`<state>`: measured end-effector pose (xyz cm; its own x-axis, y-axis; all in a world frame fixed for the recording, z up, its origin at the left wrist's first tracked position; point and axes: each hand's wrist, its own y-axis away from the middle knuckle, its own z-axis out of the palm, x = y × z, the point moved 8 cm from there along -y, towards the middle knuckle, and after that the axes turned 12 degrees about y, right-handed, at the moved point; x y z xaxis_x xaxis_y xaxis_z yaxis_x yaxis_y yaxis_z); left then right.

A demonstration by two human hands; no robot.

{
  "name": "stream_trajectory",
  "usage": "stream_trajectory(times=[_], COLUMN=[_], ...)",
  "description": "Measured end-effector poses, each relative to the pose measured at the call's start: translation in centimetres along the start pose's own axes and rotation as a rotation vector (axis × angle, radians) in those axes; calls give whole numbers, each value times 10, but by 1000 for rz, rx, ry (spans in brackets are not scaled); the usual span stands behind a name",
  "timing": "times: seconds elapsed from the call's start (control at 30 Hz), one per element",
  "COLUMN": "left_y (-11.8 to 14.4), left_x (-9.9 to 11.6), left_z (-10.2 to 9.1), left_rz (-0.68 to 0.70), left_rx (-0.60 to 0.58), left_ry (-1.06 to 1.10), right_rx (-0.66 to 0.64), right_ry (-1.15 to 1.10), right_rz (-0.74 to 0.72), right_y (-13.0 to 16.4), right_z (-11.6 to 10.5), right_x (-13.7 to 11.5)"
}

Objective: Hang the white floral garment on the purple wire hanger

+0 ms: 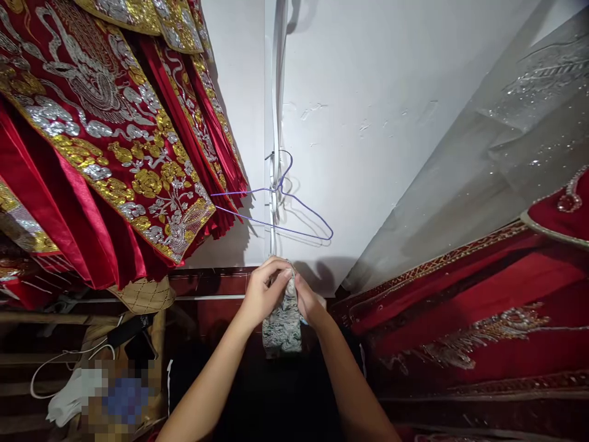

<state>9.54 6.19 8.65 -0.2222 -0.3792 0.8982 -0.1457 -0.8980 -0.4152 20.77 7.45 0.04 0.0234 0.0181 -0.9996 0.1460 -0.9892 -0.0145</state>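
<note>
Both hands meet low in the middle of the head view, at the top of a pale grey-green, ruffled piece of fabric (pixel 281 328). My left hand (pixel 268 287) has its fingers bent over the upper left part, with the thumb pressed on it. On the other side, my right hand (pixel 310 299) grips the upper right edge with fingers closed. The fabric hangs down between my forearms. What lies under the fingertips is hidden. Above the hands, a thin purple wire hanger (pixel 306 212) hangs on a white cord or cable running down the wall.
Red garments with gold and silver embroidery (pixel 151 153) hang at the left. A wooden bamboo-like rack (pixel 159 344) below them carries a black item, a white cable and a blurred patch. At the right are a sheer sparkling cloth (pixel 506 141) and red garments (pixel 483 294).
</note>
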Motion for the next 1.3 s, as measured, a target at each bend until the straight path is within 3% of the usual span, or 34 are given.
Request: stream_trajectory(times=[0.1, 0.17, 0.23, 0.33, 0.4, 0.47, 0.57, 0.67, 0.77, 0.9, 1.0, 1.1, 1.2, 1.23, 1.3], left_y=[-1, 1, 10, 38, 53, 59, 55, 44, 28, -5, -27, -48, -68, -73, -80], left_x=[3, -3, -18, -41, -46, -42, -30, -23, -14, 26, 60, 74, 71, 67, 61], left_z=[-21, -37, -42, -41, -43, -51, -75, -113, -141, -130, -110, -89, -82, -83, -88], left_rz=[36, -9, -144, -354, -399, -382, -335, -361, -339, 10, 224, 282, 275, 270, 264], left_rx=[69, 62, -68, -305, -355, -333, -251, -209, -180, -116, -64, -117, -151, -154, -166], left_ry=[-67, -79, -104, -251, -385, -533, -837, -1178, -1323, -1201, -1081, -955, -831, -813, -817], right_rx=[-435, -569, -448, -61, 82, 93, 103, 134, 172, 235, 254, 114, -43, -19, 179], right_ry=[-65, 42, 176, 207, 195, 262, 416, 488, 517, 550, 550, 544, 593, 612, 627], right_rz=[20, -10, -97, -223, -310, -352, -219, -108, -122, -186, -198, -176, -241, -268, -302], right_y=[9, 9, -11, -55, -83, -109, -133, -131, -114, -93, -80, -64, -40, -33, -24], right_z=[29, 30, 14, -22, -36, -37, -42, -62, -88, -113, -114, -92, -72, -76, -105], right_x=[-11, -24, -45, -78, -93, -94, -65, -35, -28, -48, -62, -66, -76, -82, -98])
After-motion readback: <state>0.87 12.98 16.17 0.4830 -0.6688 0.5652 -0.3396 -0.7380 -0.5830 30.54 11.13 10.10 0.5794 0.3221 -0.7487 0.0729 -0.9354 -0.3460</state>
